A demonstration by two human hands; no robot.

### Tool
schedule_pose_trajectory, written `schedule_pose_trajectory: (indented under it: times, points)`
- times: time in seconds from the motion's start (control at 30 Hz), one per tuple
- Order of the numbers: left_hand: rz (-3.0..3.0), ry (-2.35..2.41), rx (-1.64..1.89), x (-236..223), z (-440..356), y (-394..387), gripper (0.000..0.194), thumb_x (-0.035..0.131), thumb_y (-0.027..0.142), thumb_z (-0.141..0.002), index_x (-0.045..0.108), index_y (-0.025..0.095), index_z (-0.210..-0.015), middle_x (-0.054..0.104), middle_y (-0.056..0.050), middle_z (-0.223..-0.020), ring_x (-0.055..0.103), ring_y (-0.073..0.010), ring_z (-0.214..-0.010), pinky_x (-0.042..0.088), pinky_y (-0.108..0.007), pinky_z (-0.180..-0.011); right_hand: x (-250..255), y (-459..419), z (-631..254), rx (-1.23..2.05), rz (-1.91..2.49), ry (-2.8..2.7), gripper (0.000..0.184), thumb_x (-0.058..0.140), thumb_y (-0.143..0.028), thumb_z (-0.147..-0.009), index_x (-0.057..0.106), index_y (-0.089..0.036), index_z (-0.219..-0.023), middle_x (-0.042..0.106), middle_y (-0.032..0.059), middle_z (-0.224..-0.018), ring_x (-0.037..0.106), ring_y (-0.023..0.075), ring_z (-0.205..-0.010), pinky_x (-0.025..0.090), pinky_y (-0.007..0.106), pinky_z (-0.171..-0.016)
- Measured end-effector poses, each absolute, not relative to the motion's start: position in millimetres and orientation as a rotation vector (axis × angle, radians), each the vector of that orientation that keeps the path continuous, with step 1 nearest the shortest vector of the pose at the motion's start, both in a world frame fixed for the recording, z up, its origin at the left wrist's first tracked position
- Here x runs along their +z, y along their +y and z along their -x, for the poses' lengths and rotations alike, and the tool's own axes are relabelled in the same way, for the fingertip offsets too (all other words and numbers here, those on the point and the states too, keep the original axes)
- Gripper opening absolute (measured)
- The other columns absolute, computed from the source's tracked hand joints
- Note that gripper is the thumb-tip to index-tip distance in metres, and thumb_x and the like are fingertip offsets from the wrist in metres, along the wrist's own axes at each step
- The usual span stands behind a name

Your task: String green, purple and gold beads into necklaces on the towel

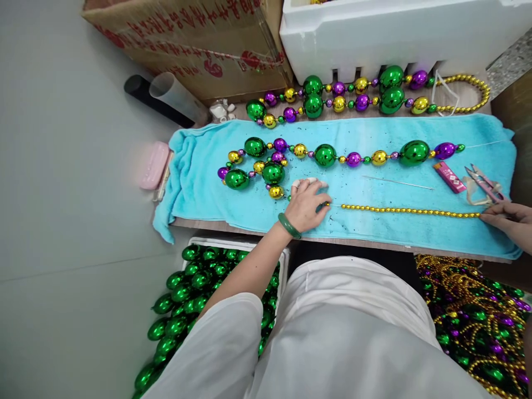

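My left hand [306, 206], with a green bangle [290, 226] at the wrist and white wraps on some fingertips, rests on the blue towel [366, 194]. Its thumb and forefinger close around small beads at the end of the large bead necklace [325, 155]. Thin string bridges a short gap to a straight strand of gold beads [409, 210]. At the strand's far end, my right hand [509, 219] pinches the last beads; it is partly cut off by the frame edge. Green, purple and gold beads of the necklace curve across the towel. Above the strand lies a thin needle [399, 182].
Scissors [482, 183] and a small magenta box [449, 177] lie near my right hand. A finished-looking necklace [338, 103] stretches behind the towel, before a white foam box [399, 39] and a carton [199, 44]. Bins of green beads [199, 277] and necklaces [477, 327] sit below.
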State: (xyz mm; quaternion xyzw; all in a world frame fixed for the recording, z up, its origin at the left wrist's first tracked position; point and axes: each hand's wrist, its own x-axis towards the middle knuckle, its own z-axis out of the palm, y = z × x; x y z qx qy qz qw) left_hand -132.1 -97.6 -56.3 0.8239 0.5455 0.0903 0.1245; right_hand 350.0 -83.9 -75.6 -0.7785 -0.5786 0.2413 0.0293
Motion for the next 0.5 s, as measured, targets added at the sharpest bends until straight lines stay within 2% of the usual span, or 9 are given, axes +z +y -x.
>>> schedule_pose_trajectory:
  times: [0.13, 0.5]
  points:
    - [-2.385, 1.646, 0.252, -54, 141, -99, 0.016, 0.057, 0.033, -0.082, 0.070, 0.026, -0.089, 0.058, -0.004, -0.125, 0.042, -0.0304, -0.121, 0.024, -0.053, -0.102, -68, -82, -344, 0.894, 2.516, -1.651, 0.045, 0.057, -0.060, -0.053, 0.067, -0.024, -0.078, 0.067, 0.0007, -0.084, 0.057, 0.0216, -0.073, 0.042, 0.033, -0.063]
    - [-2.359, 1.632, 0.247, -58, 152, -98, 0.017, 0.059, 0.035, -0.081, 0.071, 0.028, -0.091, 0.059, -0.003, -0.124, 0.043, -0.0286, -0.120, 0.026, -0.049, -0.102, -60, -82, -334, 0.922, 2.562, -1.575, 0.048, 0.056, -0.062, -0.049, 0.067, -0.026, -0.079, 0.066, 0.0008, -0.083, 0.057, 0.0234, -0.074, 0.041, 0.034, -0.063]
